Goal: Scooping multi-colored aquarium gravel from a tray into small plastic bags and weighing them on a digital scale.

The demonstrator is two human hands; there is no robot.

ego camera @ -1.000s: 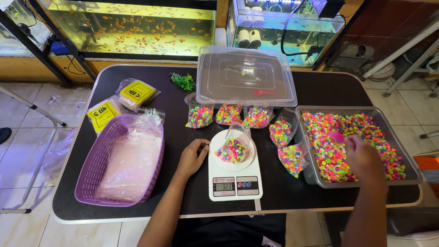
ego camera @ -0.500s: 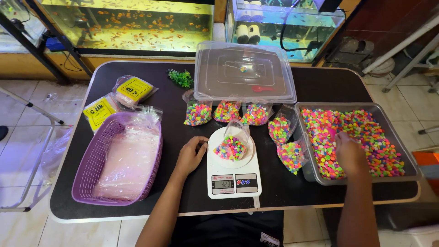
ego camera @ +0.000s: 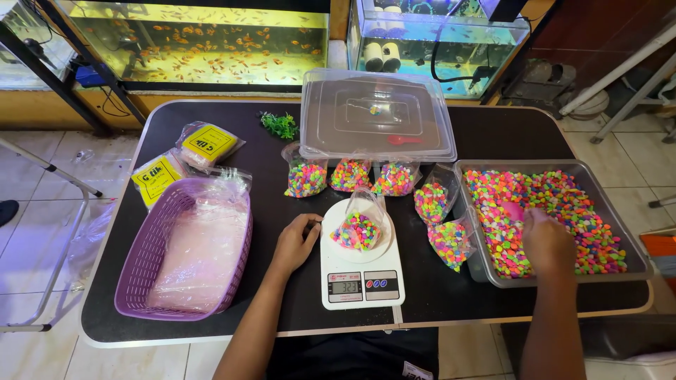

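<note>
The right hand [ego camera: 546, 243], closed around a pink scoop [ego camera: 513, 210], has lowered from above the coloured gravel into the grey tray [ego camera: 637, 264], indicating another scoopful. The left hand [ego camera: 296, 243] stays loosely open beside the white scale [ego camera: 360, 281], where the open gravel bag [ego camera: 359, 226] sits.

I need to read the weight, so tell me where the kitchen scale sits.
In the head view the white scale sits at the table's front centre, beside the left hand, with a bag of coloured gravel on its pan.

Two clear packets with yellow labels [ego camera: 189, 156] lay at the desk's left rear; small clear bags of coloured pebbles [ego camera: 350, 176] stood mid-desk; the white scale's grey screen [ego camera: 346, 286] faced forward.
</note>
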